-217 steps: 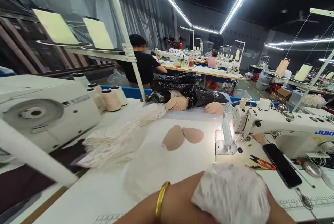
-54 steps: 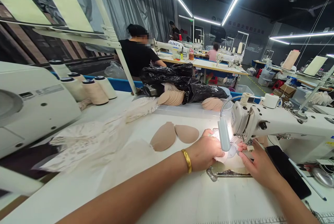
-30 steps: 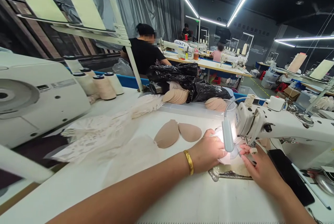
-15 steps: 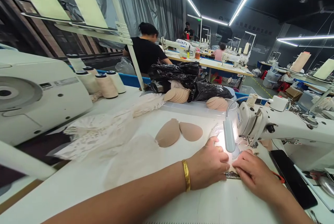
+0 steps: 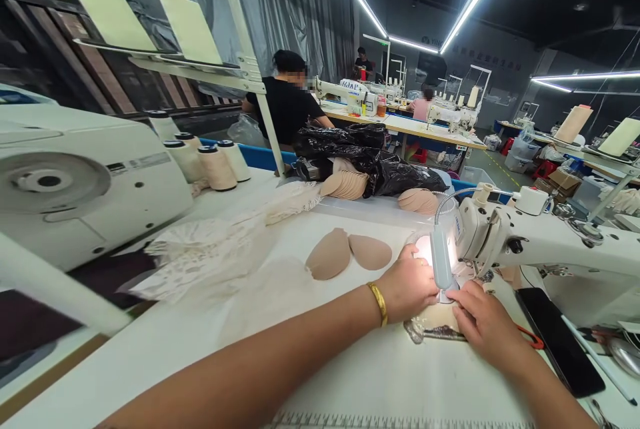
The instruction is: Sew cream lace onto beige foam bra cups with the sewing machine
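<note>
My left hand [image 5: 410,286], with a gold bangle at its wrist, has its fingers bent and closed on a pale beige fabric piece [image 5: 435,318] beside the sewing machine's needle area. My right hand [image 5: 485,319] holds the same piece at its right side, fingers together. A dark, shiny strip [image 5: 443,332] runs along the fabric's near edge. The lit sewing machine [image 5: 480,232] stands just beyond my hands, and its grey lamp [image 5: 441,257] hides part of the fabric and needle. Two beige bra cups [image 5: 330,254] lie left of my left hand.
White lace fabric [image 5: 200,252] spreads across the left of the table. Behind it stand thread cones [image 5: 219,169] and a black plastic bag [image 5: 400,174] near stacked cups [image 5: 345,185]. A black phone [image 5: 560,341] lies at right. A co-worker [image 5: 285,102] sits beyond.
My left hand has moved forward, up toward the needle area, uncovering more of the fabric and its dark edge. My right hand has shifted slightly forward. The view has turned a little left.
</note>
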### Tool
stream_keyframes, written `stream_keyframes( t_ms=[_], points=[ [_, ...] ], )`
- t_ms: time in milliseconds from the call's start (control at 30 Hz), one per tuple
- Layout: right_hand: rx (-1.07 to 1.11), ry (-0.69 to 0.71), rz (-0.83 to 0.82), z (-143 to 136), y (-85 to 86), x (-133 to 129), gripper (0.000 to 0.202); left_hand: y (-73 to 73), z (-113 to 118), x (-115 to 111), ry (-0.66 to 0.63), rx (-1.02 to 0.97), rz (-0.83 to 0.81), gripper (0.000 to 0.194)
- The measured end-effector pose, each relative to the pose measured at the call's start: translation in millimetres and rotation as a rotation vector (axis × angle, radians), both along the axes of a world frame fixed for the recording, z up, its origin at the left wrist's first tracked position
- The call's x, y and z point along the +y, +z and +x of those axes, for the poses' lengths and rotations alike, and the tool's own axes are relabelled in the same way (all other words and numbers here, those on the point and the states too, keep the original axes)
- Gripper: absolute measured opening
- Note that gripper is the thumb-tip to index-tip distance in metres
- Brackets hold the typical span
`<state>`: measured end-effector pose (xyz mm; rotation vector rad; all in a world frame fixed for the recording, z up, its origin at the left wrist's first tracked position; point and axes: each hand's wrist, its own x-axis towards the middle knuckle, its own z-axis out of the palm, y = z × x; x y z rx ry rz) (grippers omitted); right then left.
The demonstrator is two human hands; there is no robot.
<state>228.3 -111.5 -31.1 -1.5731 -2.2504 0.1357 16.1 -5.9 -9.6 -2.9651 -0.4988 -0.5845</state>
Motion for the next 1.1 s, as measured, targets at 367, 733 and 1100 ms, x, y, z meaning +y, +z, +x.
stream_keyframes(
  t_ms=[367,733,1100],
  points=[
    [0.106,-0.234,0.231,50.0,-43.6,20.3,0.037,2.2,-63.0,-90.2,0.072,0.135,-0.186,0.034],
    [-0.106,-0.163,0.364,70.6,-60.1,29.4,0.029,-10.6,-171.2,-131.5,0.563,-0.125,-0.398,0.026],
    [0.335,0.010,0.000,-141.9,-6.2,-11.5,0.034,3.7,-165.8,-82.1,0.960,-0.357,-0.459,0.026]
  ],
)
